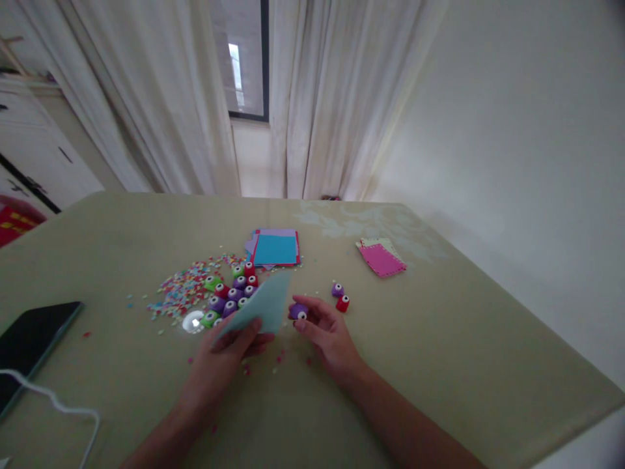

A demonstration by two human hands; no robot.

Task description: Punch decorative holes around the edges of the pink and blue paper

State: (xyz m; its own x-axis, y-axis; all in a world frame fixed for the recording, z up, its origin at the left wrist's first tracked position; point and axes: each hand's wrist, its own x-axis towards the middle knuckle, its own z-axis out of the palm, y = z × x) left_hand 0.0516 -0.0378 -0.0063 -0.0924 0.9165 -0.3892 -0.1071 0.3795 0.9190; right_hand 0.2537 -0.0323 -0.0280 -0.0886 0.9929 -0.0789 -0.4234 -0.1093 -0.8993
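Note:
My left hand (234, 355) is closed on a pale blue-green sheet of paper (266, 303), held tilted above the table with the thumb on top. In my right hand (329, 335) a small purple craft punch (299, 311) with a white-and-black eye mark is pinched between thumb and fingers, just right of the paper and apart from it. Behind and left of the paper stand several red, green and purple craft punches (233, 294), partly covered by it. Beyond my right fingers sit one purple punch (337, 289) and one red punch (342, 303).
Paper confetti (188, 286) is spread left of the punches, near a shiny round disc (193, 322). A stack of coloured sheets (276, 249) lies behind. Pink and cream sheets with notched edges (383, 259) lie right. A tablet (34, 339) and white cable (58, 404) are at left.

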